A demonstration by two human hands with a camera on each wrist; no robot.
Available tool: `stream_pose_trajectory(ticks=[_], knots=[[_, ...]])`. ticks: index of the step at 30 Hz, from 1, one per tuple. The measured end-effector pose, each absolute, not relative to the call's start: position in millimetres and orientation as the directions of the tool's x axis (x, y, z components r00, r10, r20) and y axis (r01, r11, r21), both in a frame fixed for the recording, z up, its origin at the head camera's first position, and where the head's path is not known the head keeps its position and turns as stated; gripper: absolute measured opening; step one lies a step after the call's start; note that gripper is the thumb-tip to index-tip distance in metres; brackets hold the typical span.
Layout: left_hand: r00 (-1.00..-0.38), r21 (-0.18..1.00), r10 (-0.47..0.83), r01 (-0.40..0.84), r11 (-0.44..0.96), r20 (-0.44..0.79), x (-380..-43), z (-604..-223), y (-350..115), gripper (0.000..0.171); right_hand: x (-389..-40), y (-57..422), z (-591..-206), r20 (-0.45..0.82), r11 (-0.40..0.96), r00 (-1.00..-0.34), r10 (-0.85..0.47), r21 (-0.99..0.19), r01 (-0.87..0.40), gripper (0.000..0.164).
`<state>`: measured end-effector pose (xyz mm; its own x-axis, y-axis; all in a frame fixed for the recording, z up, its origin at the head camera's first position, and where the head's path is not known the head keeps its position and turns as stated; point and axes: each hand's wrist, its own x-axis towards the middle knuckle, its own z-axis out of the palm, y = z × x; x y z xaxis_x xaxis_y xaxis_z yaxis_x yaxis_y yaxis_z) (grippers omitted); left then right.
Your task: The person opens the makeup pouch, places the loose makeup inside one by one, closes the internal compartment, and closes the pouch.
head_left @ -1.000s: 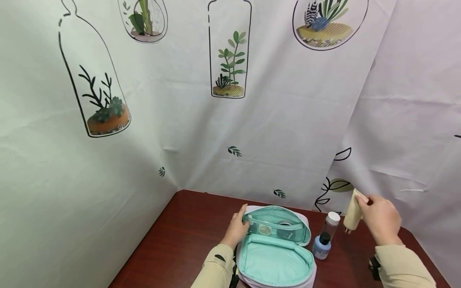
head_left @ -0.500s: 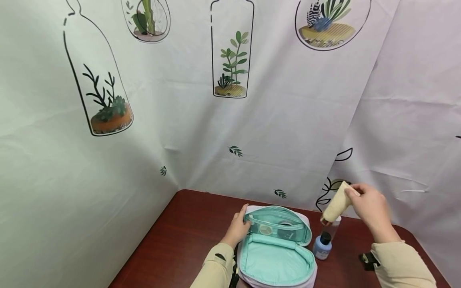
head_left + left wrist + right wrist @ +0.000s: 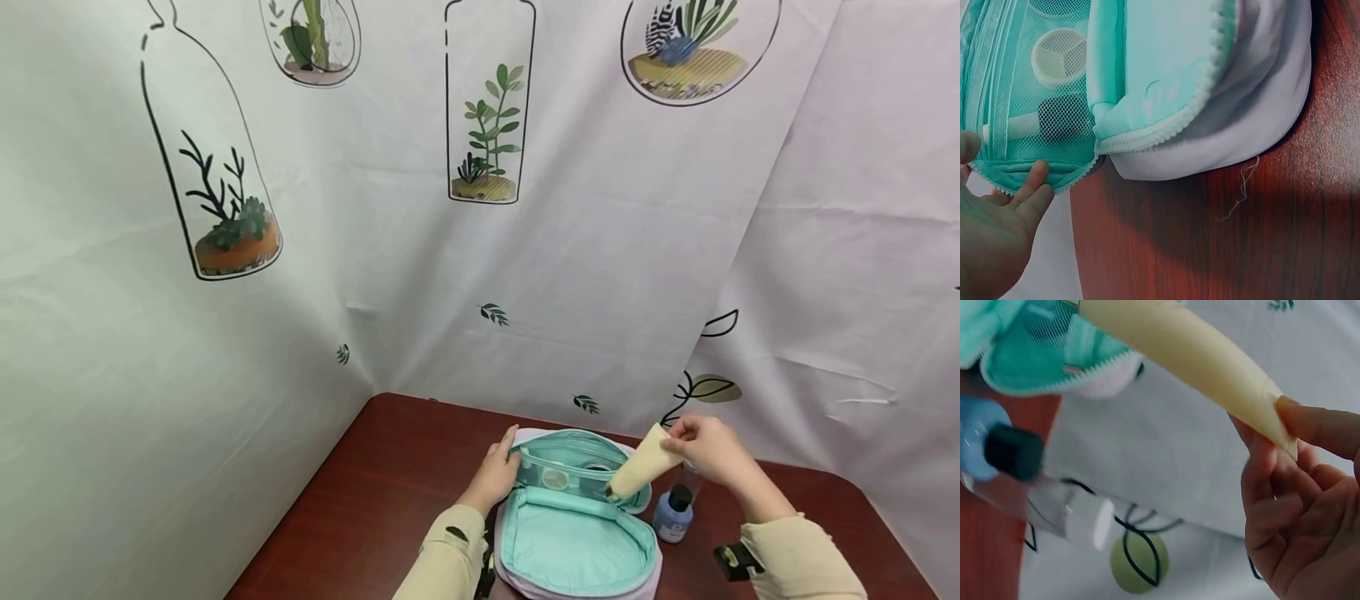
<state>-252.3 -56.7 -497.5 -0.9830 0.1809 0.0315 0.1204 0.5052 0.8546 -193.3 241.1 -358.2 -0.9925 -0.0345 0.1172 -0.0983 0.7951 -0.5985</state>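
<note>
A lilac bag with a mint-green lining [image 3: 577,546] lies unzipped, its lid folded back. My left hand [image 3: 491,475] grips the lid's left edge, fingertips [image 3: 1038,172] on the lining beside the zip. Behind the lid's mesh pocket [image 3: 1022,81] sit a round pale disc in three sections [image 3: 1059,56] and a white item with a black end [image 3: 1063,119]. Between thumb and fingers, my right hand [image 3: 708,450] pinches the flat end of a cream-yellow squeeze tube [image 3: 643,465]. The tube slants down to the left, its cap end over the right part of the mesh pocket.
Right of the bag stands a blue bottle with a black cap [image 3: 672,517]. A clear bottle with a white cap [image 3: 1088,522] is just behind it, partly hidden in the head view. The dark red table [image 3: 390,475] meets a printed cloth backdrop [image 3: 405,292] behind and at the left.
My right hand has carried the tube leftward, past the two bottles and over the open lid, tilting it from nearly upright to slanted. The left hand keeps its hold on the lid.
</note>
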Motion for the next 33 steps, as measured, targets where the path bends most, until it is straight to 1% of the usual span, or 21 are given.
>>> stream_pose_trajectory(ticks=[5, 15, 20, 23, 25, 27, 30, 33], knots=[[-0.981, 0.856, 0.191, 0.125, 0.501, 0.031, -253.6, -497.1, -58.0, 0.049, -194.4, 226.2, -379.0, 0.08, 0.75, -0.996, -0.044, -0.656, -0.086, 0.011], [-0.982, 0.856, 0.188, 0.117, 0.504, 0.023, -254.5, -497.2, -59.2, 0.051, -198.6, 196.6, -425.9, 0.056, 0.661, -0.998, -0.039, -0.747, -0.068, 0.017], [-0.982, 0.853, 0.188, 0.115, 0.509, 0.02, -254.2, -496.7, -58.9, 0.05, -202.2, 184.1, -443.8, 0.023, 0.612, -0.999, -0.027, -0.79, -0.035, 0.017], [-0.982, 0.86, 0.188, 0.098, 0.501, 0.002, -253.9, -495.4, -58.9, 0.051, -204.1, 176.5, -452.1, 0.005, 0.607, -1.0, -0.003, -0.795, -0.006, 0.018], [-0.982, 0.867, 0.188, 0.082, 0.492, -0.014, -254.3, -494.4, -58.7, 0.051, -205.5, 172.7, -456.0, 0.015, 0.628, -1.0, 0.0, -0.778, -0.012, 0.019], [-0.981, 0.871, 0.19, 0.067, 0.486, -0.03, -254.8, -493.7, -59.0, 0.052, -206.5, 170.2, -457.8, 0.039, 0.674, -0.999, -0.023, -0.738, -0.044, 0.02], [-0.981, 0.873, 0.192, 0.061, 0.484, -0.038, -255.1, -493.3, -59.0, 0.053, -206.7, 169.4, -458.2, 0.046, 0.778, -0.996, -0.073, -0.623, -0.086, 0.024], [-0.98, 0.875, 0.198, 0.064, 0.48, -0.037, -255.1, -494.0, -59.2, 0.053, -206.4, 170.2, -458.4, -0.001, 0.863, -0.996, -0.092, -0.499, -0.079, 0.032]])
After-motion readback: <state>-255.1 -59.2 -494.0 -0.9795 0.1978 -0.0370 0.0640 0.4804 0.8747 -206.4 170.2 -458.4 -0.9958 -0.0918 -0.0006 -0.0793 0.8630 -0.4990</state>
